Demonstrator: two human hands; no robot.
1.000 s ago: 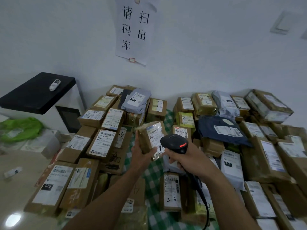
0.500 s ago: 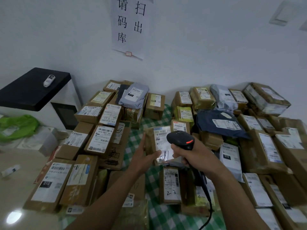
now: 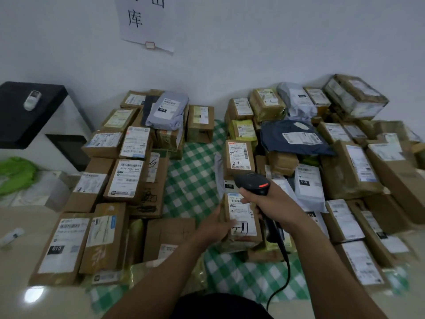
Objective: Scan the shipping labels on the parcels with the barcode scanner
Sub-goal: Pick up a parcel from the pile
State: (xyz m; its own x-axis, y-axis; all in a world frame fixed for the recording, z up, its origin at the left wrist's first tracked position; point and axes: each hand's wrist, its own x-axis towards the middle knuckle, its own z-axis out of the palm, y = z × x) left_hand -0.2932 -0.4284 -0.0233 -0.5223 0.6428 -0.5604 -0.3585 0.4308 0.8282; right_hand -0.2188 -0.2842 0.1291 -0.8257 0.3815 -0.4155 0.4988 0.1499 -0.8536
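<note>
Parcel (image 3: 241, 229): small brown carton, near centre of the pile. Left hand (image 3: 212, 226) holds it by the left edge with fingers curled round the side, label (image 3: 240, 212) facing up. Cannot tell whether it is resting on the parcels beneath or lifted just off them.

Right hand (image 3: 276, 203) wrapped tight round handle of scanner (image 3: 251, 181). Scanner head sits over the label's far end. Cable (image 3: 284, 268) trails toward the near edge.

Handling, judged: light, stiff, tape probably slick. Take it by the opposite side edges, thumb off the barcode.

Box marked 241 (image 3: 238, 157) lies just beyond the scanner. Green checked cloth (image 3: 193, 180) lies under everything. Cartons are stacked left and right, with a grey bag (image 3: 167, 109) far left and a dark blue bag (image 3: 292, 137) far right. All sealed, contents unseen.
</note>
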